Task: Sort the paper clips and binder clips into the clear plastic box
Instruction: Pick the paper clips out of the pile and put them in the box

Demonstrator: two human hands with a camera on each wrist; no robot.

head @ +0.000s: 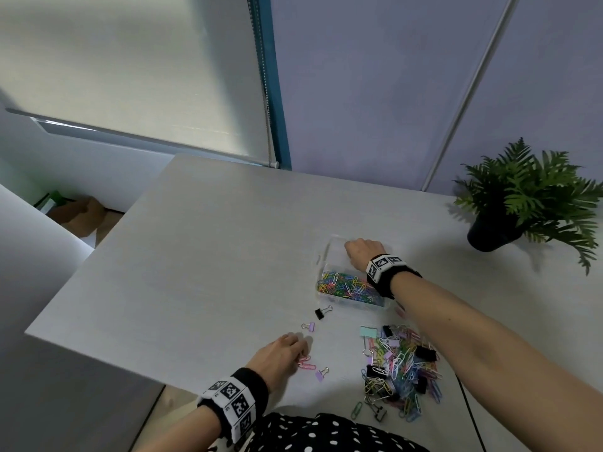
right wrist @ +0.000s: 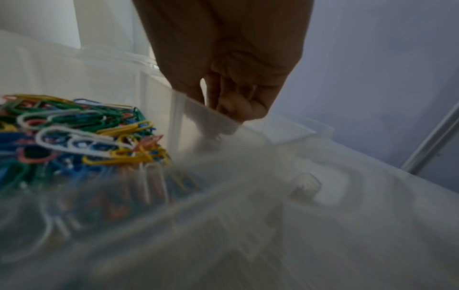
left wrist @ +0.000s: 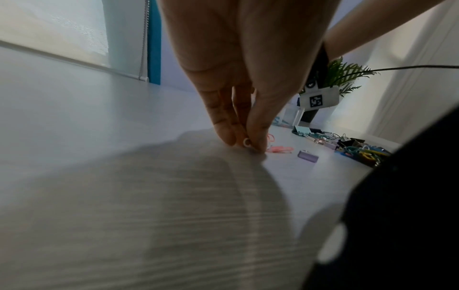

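Head view: my left hand (head: 283, 353) fingers pinch a pink wire paper clip (left wrist: 246, 142) off the bench; right hand (head: 363, 252), fingers curled, reaches into the clear plastic box (head: 326, 256). Next, carry it there.

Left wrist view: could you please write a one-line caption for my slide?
Left hand pinches a white paper clip off the table, pink clips and a purple binder clip beside it.

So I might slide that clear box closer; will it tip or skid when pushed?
The clear plastic box looks low and wide, so probably slides rather than tips. Paper clips fill only its near compartment, so it may pivot. The right hand reaching into it could steady it.
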